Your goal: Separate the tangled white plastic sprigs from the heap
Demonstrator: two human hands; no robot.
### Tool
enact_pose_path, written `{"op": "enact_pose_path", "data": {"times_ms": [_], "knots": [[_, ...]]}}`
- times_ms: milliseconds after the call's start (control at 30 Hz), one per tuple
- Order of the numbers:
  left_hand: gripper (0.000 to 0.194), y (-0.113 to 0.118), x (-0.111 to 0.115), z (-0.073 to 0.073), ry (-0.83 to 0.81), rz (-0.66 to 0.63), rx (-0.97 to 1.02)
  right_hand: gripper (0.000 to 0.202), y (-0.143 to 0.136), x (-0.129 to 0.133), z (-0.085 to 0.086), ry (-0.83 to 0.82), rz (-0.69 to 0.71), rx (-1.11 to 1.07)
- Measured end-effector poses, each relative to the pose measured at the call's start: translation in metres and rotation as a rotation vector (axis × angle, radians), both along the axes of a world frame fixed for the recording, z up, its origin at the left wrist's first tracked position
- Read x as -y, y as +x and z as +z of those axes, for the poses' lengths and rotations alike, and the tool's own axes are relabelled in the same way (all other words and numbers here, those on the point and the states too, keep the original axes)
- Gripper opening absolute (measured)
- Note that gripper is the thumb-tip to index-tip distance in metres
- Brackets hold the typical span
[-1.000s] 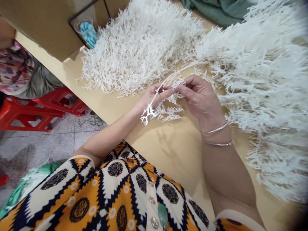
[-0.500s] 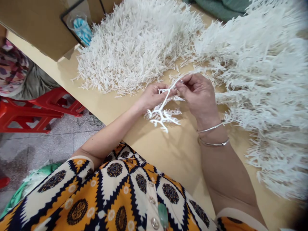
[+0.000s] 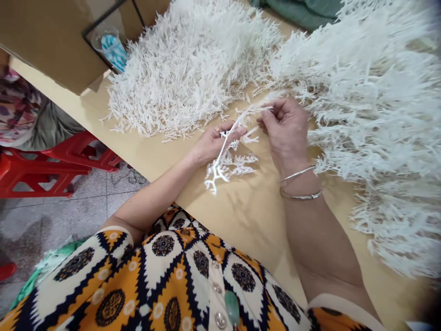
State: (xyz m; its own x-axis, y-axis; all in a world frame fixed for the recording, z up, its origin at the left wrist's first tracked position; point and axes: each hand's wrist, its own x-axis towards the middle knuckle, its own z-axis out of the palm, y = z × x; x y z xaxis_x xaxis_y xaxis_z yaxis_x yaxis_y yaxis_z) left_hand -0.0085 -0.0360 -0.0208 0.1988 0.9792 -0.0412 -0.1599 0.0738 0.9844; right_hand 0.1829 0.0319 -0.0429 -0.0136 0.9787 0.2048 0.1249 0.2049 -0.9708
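Observation:
Near the middle of the view, my left hand (image 3: 215, 143) is closed on a white branched plastic sprig (image 3: 217, 168), whose forked end hangs below the fingers over the table. To its right, my right hand (image 3: 284, 124) has thumb and index finger pinched at thin white strands near the sprig's upper end; exactly what the fingertips grip is too small to make out. A large pile of small white sprigs (image 3: 186, 69) lies beyond my left hand. Longer feathery white sprigs (image 3: 375, 105) are heaped to the right of my right hand.
A cardboard box (image 3: 51, 41) stands at the back left, with a clear cup (image 3: 110, 43) holding a blue-and-white item beside it. Red stools (image 3: 41, 172) and a seated person's clothing (image 3: 20, 108) are left of the tan table (image 3: 248, 211). Green fabric (image 3: 306, 11) lies at the back.
The sprig's forked end has swung left and turned, appearing narrower. My left hand has shifted slightly left and down, and the gap between my hands is a little wider.

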Motion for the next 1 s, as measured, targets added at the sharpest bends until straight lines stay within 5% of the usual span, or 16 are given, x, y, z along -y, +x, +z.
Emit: {"op": "enact_pose_path", "data": {"times_ms": [200,433,700,1000], "knots": [[0.047,-0.002,-0.002,-0.003,-0.104,-0.011,0.035,0.019,-0.001,0.016,0.027,-0.048,0.190,-0.010],[0.048,-0.003,-0.003,-0.003,-0.037,-0.078,0.006,0.023,-0.004,0.028,0.046,-0.222,0.440,0.032],[0.046,-0.002,-0.006,0.001,0.031,-0.076,-0.018,0.020,-0.017,0.030,0.040,-0.161,0.283,0.111],[0.046,-0.006,-0.006,-0.001,0.151,-0.043,-0.177,0.038,-0.033,0.026,0.019,-0.208,0.053,-0.098]]}}
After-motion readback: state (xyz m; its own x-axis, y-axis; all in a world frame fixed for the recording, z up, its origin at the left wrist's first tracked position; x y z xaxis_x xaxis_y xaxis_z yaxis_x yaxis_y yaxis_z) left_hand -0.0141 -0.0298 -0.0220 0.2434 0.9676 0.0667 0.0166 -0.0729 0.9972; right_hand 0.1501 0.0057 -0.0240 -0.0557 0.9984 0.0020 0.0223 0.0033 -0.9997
